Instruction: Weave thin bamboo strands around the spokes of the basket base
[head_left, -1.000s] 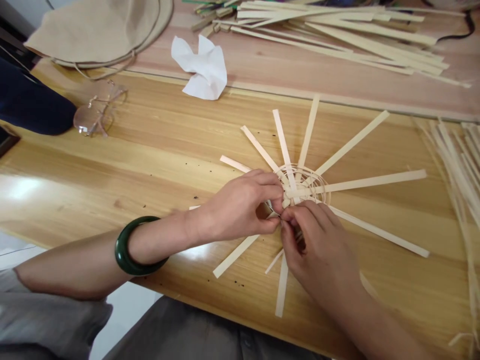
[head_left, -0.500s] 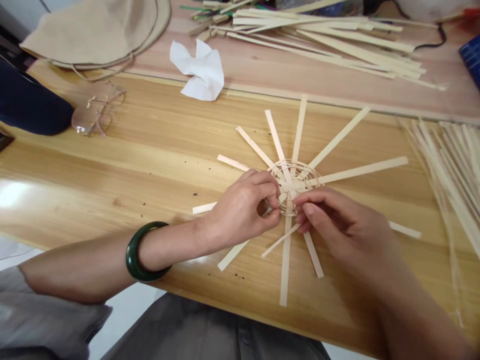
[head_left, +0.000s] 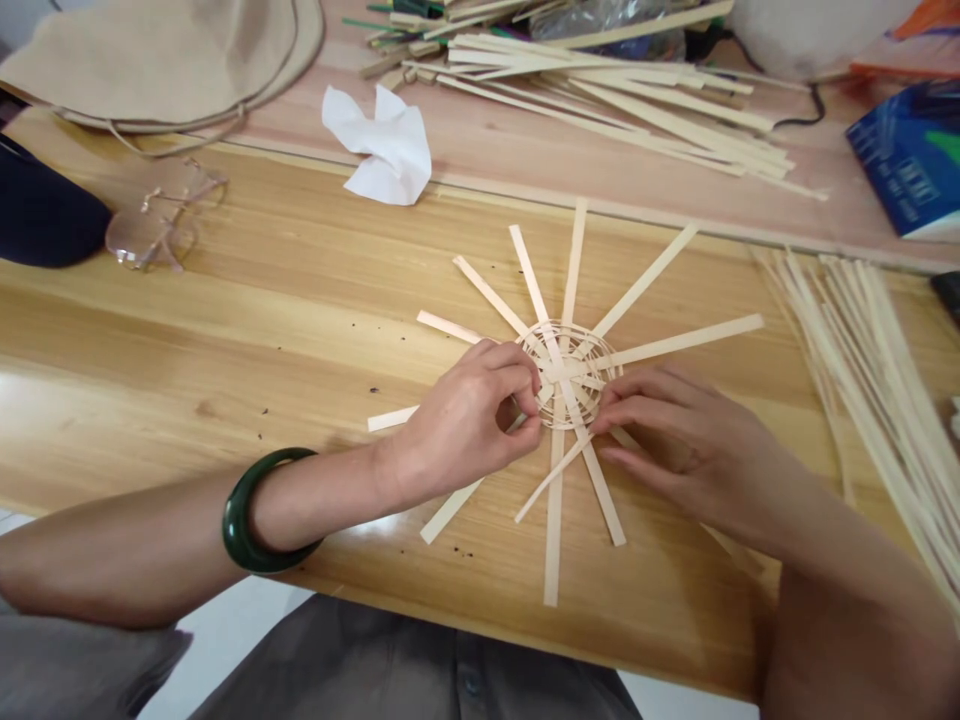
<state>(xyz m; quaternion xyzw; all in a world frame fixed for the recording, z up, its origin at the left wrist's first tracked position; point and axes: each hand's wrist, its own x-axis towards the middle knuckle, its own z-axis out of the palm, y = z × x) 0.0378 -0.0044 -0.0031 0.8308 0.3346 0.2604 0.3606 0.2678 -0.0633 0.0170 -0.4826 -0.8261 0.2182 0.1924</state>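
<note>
A round woven base (head_left: pixel 564 378) of pale bamboo-like strips lies on the table, its flat spokes fanning out on all sides and fine strands circling its middle. My left hand (head_left: pixel 472 425), a dark green bangle on its wrist, pinches the base's left edge between thumb and curled fingers. At the right edge, my right hand (head_left: pixel 675 440) has its fingertips closed on the weave, palm turned down. A narrow loose strip (head_left: pixel 547 483) slants down-left from beside the right fingertips. My right hand hides part of the lower right spokes.
Long strips (head_left: pixel 862 370) lie at the right, with another strip pile (head_left: pixel 637 90) at the back. Beyond the base are a crumpled white tissue (head_left: pixel 386 150) and a blue box (head_left: pixel 911 160). Eyeglasses (head_left: pixel 161 225), a dark case (head_left: pixel 49 205) and a beige hat (head_left: pixel 165 60) are at left.
The view has shifted right, bringing more of the blue box in. My right hand has turned and moved along the base's right edge; my left hand keeps its pinch.
</note>
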